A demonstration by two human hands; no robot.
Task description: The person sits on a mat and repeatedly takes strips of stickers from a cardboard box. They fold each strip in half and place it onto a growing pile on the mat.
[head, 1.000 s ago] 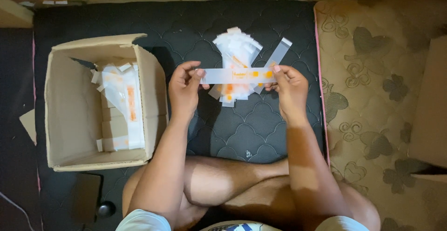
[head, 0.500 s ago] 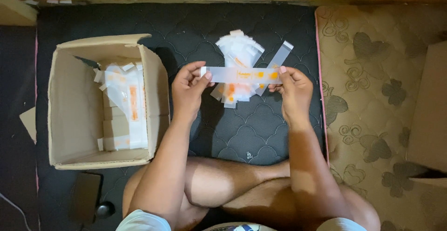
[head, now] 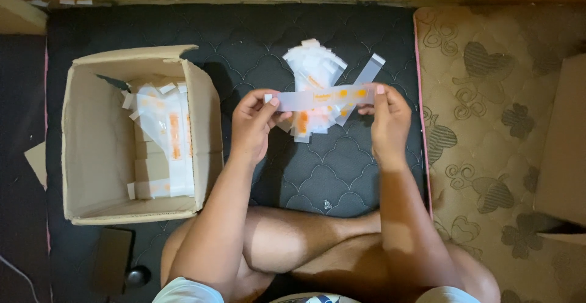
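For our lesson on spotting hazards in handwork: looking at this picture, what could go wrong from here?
1. The strip is held only at its ends by the left hand and right hand; a pinch might slip and drop it.
2. It hangs right over the loose pile, so it could get mixed in.
3. The box sits off to the left, so a reach across might scatter pieces.

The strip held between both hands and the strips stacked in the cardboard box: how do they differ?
The held strip is single and lifted off the mat, stretched sideways between the left hand and the right hand. The boxed strips are many, lying stacked and running lengthwise along the right side of the cardboard box, with no hand touching them. Both are pale, translucent and carry orange markings.
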